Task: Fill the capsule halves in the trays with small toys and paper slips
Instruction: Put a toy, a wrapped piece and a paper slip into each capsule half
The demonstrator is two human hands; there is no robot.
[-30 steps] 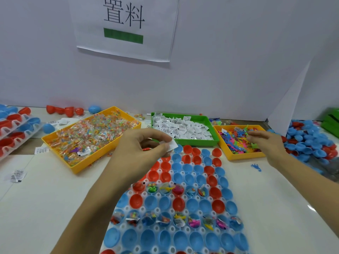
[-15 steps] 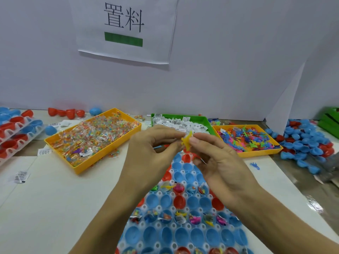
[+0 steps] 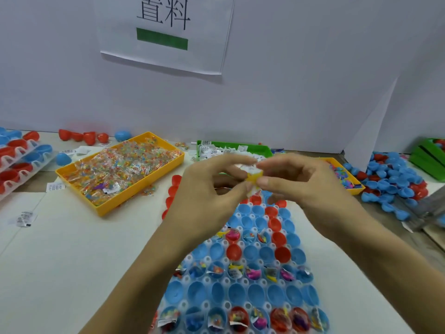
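Yellow small plastic toy [image 3: 254, 177] and a white paper slip [image 3: 250, 168] sit pinched between left hand [image 3: 212, 186] and right hand [image 3: 305, 182], above the clear capsule tray [image 3: 240, 283].

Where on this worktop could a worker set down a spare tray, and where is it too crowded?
Free: the pale tabletop left of the capsule tray, in front of the yellow bin. Crowded: the back edge with the bins, and the right side with loose blue and red capsule halves.

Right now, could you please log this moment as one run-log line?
left hand: pinching yellow toy | right hand: pinching same toy | capsule tray: partly filled
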